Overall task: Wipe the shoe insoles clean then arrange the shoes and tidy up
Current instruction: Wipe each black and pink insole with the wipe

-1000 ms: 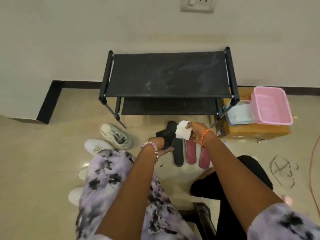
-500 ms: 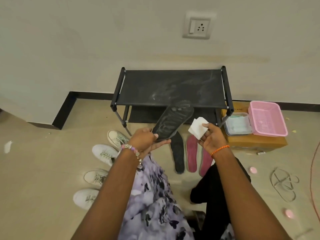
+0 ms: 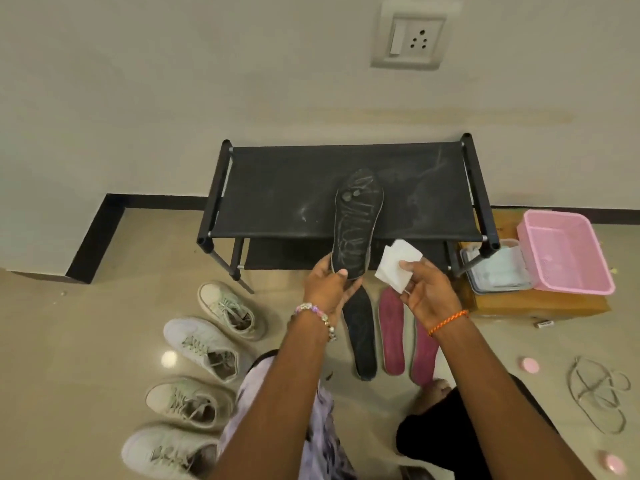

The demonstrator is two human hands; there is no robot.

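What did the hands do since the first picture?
The left hand lifted the black insole off the floor and stood it upright, toe up. The right hand still holds the white wipe, now beside the insole. The three insoles on the floor and four sneakers stayed put.

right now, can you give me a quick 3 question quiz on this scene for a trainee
1. True or false: the right hand holds the black insole.
2. How many insoles lie on the floor below the hands? A) one B) three C) five
3. Fill in: the pink basket sits on a cardboard ____.

Key:
1. False. The left hand holds the black insole by its heel end; the right hand holds a white wipe.
2. B. One black floor insole and two maroon insoles.
3. box.
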